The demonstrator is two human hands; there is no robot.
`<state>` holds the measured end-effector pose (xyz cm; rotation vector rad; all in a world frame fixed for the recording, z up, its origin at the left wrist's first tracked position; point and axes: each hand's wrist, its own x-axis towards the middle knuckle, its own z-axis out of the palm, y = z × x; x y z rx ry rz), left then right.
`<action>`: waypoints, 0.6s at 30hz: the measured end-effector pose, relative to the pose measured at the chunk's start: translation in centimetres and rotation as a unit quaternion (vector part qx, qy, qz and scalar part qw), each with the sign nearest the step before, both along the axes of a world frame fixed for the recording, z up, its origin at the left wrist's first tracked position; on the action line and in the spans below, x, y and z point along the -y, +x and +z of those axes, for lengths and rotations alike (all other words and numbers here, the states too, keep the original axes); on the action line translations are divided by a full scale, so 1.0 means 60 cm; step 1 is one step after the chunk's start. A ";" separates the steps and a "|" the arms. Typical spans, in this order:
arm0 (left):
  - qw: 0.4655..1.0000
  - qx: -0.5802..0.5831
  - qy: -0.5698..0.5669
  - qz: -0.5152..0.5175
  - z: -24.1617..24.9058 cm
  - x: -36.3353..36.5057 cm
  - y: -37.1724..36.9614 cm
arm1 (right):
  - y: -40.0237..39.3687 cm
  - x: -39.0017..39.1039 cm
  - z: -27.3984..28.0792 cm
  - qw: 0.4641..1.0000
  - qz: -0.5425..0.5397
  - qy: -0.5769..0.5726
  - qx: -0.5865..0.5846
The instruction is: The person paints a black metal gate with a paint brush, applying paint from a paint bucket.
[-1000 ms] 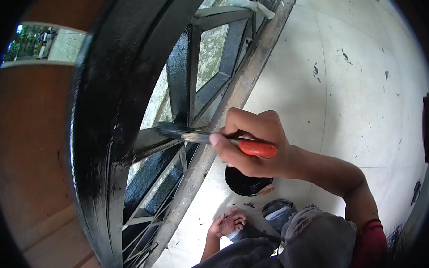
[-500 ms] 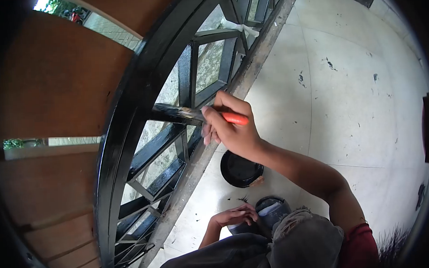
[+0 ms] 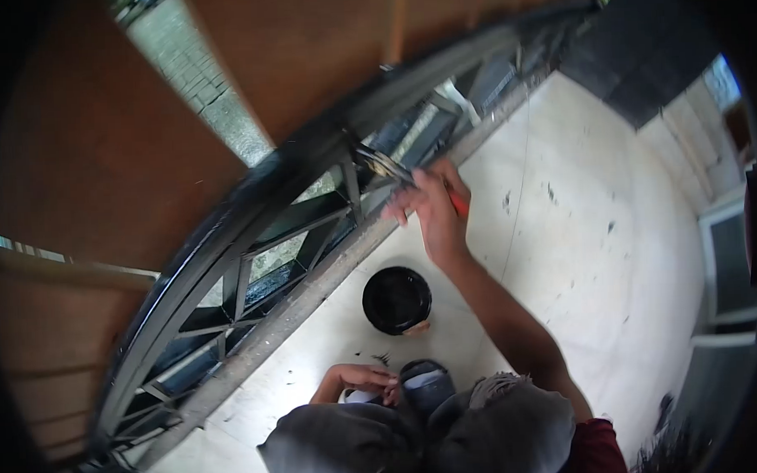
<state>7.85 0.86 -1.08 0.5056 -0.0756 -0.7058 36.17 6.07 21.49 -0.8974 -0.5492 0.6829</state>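
A paintbrush [image 3: 390, 168] with an orange handle is gripped in my right hand [image 3: 442, 202], its dark-smeared bristles pointing up and left. The bristle end overlaps the bars of a black metal gate frame [image 3: 349, 177], just inside its curved rail. Below and left of that hand, a round black container [image 3: 396, 271] of dark paint stands on the pale floor. My left hand [image 3: 368, 377] hangs loosely over my knee with nothing in it, fingers stretched and slightly bent, close to my shoes [image 3: 427, 386].
Brown panels [image 3: 100, 154] fill the gate beyond the rail, with paving [image 3: 185, 64] seen through a gap. A rough concrete sill [image 3: 290, 319] runs under the bars. Dark paint spots mark the pale floor [image 3: 562, 230]. Grey-framed panels [image 3: 729, 258] stand at far right.
My view has swung to the right, so the gate appears more slanted. The paintbrush stays in my right hand, now tilted more steeply at a bar; my left hand stays by my knee.
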 end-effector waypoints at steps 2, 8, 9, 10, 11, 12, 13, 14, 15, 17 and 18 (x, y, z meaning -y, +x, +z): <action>0.999 -0.029 -0.010 -0.019 -0.005 -0.003 -0.005 | -0.011 0.007 -0.049 0.999 0.013 -0.039 0.008; 0.998 -0.052 0.042 0.016 0.033 -0.011 -0.018 | -0.011 -0.019 0.027 0.999 -0.001 -0.041 0.030; 0.998 -0.051 0.044 0.021 0.024 -0.008 -0.025 | -0.007 0.004 0.007 0.996 -0.014 -0.046 0.069; 0.995 -0.094 -0.006 0.035 0.009 0.002 -0.036 | 0.004 0.031 -0.025 0.992 -0.024 -0.048 0.110; 0.988 -0.137 -0.055 0.051 -0.004 0.000 -0.034 | 0.016 0.061 -0.059 0.984 -0.013 -0.058 0.167; 0.996 -0.073 -0.011 0.039 -0.008 -0.006 -0.025 | 0.033 0.090 -0.084 0.962 -0.001 -0.056 0.266; 0.996 -0.080 -0.015 0.047 -0.010 -0.007 -0.021 | 0.042 0.089 -0.072 0.964 0.008 -0.057 0.260; 0.995 -0.070 -0.043 0.050 -0.014 -0.007 -0.018 | 0.052 0.091 -0.048 0.903 -0.029 0.033 0.428; 0.994 -0.062 -0.071 0.054 -0.018 -0.005 -0.017 | 0.060 0.090 -0.026 0.805 -0.067 0.125 0.576; 0.988 -0.109 -0.079 0.070 -0.025 -0.007 -0.009 | 0.070 0.053 0.002 0.780 -0.079 0.151 0.603; 0.986 -0.139 -0.073 0.051 -0.021 -0.008 -0.003 | 0.072 0.044 0.001 0.746 -0.101 0.171 0.636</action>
